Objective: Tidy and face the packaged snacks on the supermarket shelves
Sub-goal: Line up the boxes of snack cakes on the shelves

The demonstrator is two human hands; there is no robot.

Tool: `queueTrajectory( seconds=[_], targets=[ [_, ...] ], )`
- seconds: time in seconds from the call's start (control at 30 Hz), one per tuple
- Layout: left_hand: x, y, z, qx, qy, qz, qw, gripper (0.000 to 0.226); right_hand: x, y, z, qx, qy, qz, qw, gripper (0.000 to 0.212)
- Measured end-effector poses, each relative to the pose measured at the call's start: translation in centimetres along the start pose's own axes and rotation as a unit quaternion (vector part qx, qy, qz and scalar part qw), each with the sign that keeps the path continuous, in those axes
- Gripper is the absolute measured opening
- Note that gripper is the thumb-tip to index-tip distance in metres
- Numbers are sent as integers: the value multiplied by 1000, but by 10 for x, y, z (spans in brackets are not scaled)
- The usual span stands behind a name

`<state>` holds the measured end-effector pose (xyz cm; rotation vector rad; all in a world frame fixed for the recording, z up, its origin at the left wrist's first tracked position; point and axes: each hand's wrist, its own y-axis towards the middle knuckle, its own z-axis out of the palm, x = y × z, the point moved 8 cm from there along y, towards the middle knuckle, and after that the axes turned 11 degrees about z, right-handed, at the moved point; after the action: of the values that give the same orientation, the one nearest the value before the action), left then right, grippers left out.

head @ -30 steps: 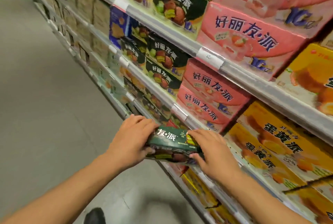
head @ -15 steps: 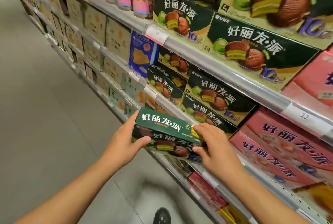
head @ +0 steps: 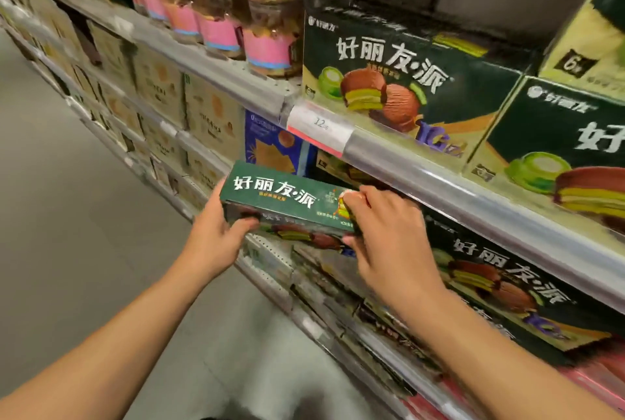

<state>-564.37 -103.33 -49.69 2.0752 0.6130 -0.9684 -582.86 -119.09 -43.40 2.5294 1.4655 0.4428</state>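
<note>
Two hands hold a long green snack box [head: 287,198] in the air, just in front of the shelf rail [head: 422,169]. The left hand [head: 211,243] grips its left end with the thumb curled under, and the right hand [head: 389,243] grips its right end. Bigger green boxes [head: 399,74] sit on the shelf above, beside pink jars [head: 267,47].

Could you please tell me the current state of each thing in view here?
green snack box: off the shelf, held at both ends.
left hand: grips the box's left end.
right hand: grips its right end.
large green box: on the upper shelf, facing front.
price tag: clipped in the shelf rail.
</note>
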Motion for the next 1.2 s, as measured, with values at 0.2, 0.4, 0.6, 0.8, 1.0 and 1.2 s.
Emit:
queueTrajectory(
  seconds=[0.2,0.4,0.6,0.8,1.0,1.2],
  targets=[
    [47,71,23,63,-52,8,997,68,-3,38,14,-18,-61,84,994,56],
    [58,131,72,205,-75,12,976,45,-23,63,22,36,-136,213,967,31],
    [63,148,99,231,-78,-1,970,70,-43,65,27,72,-169,319,930,30],
    [58,138,104,239,-50,55,968,60,-40,61,26,59,-195,336,920,26],
    [61,140,109,258,-68,27,963,52,-38,62,24,25,-211,325,922,23],
    [65,136,106,257,-16,41,965,28,-40,57,32,39,-216,348,911,23]
  ],
)
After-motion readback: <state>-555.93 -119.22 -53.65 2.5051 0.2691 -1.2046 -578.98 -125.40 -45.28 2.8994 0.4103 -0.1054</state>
